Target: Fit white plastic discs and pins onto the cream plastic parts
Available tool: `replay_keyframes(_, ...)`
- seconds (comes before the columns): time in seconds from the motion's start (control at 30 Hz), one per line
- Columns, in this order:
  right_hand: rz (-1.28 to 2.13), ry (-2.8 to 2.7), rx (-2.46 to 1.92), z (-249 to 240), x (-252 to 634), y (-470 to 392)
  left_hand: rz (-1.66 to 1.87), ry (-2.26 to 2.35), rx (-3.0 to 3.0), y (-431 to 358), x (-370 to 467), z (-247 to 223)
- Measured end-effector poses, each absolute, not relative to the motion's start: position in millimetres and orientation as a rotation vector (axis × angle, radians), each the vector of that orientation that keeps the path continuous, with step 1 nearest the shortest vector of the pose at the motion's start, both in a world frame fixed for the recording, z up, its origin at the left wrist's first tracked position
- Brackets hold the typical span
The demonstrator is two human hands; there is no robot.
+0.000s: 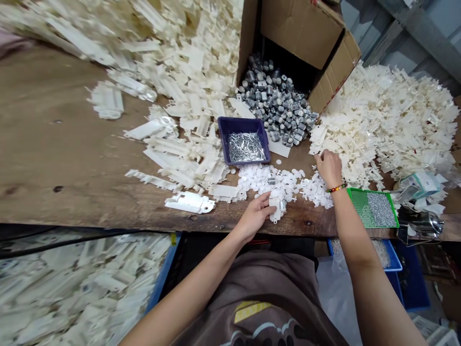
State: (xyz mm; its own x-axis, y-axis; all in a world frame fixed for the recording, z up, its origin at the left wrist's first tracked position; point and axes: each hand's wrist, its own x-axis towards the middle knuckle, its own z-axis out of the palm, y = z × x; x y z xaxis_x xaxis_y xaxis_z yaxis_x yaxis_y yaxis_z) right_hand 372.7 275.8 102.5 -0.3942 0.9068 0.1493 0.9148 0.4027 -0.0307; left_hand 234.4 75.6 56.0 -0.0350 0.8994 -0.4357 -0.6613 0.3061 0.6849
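Observation:
My left hand (pixel 255 215) is closed on a white plastic part (pixel 275 207) near the table's front edge. A small silver cylinder (pixel 283 205) sits at the right side of that part. Further right, my right hand (pixel 329 167) reaches to the near edge of a heap of cream plastic pieces (pixel 389 120). Its fingertips are bent and close together, and whatever they may hold is hidden. Between the hands lie loose small white discs (pixel 313 190). Behind them stands a purple tray (pixel 224 139) of thin metal pins (pixel 247 146).
A tipped cardboard box (pixel 298 33) spills grey metal cylinders (pixel 277 101). Long white plastic parts (pixel 187 67) are heaped at left. On the right lie a green tray (pixel 360 211) of small metal bits and a shiny metal device (pixel 421 226). Bins stand below the wooden table (pixel 72 192).

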Motion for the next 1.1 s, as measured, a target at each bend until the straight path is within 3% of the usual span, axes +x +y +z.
replay_keyframes(0.1, -0.268, -2.524, -1.868, 103, 386, 294, 1.284, 0.960, 0.307, 76, 236, 57)
replay_keyframes(0.3, -0.104, -2.368, -1.878, 109, 400, 306, 1.281, 0.921, 0.345, 78, 237, 58)
replay_keyframes(0.5, 0.963, -2.118, -1.568, 151, 410, 290, 1.346, 0.896, 0.326, 88, 235, 59)
replay_keyframes(0.7, 1.916, -2.322, -1.078, 166, 378, 219, 1.397, 0.899, 0.348, 92, 238, 59)
replay_keyframes(1.1, 1.413, -2.536, -0.797, 150, 356, 192, 1.445, 1.050, 0.697, 78, 231, 66)
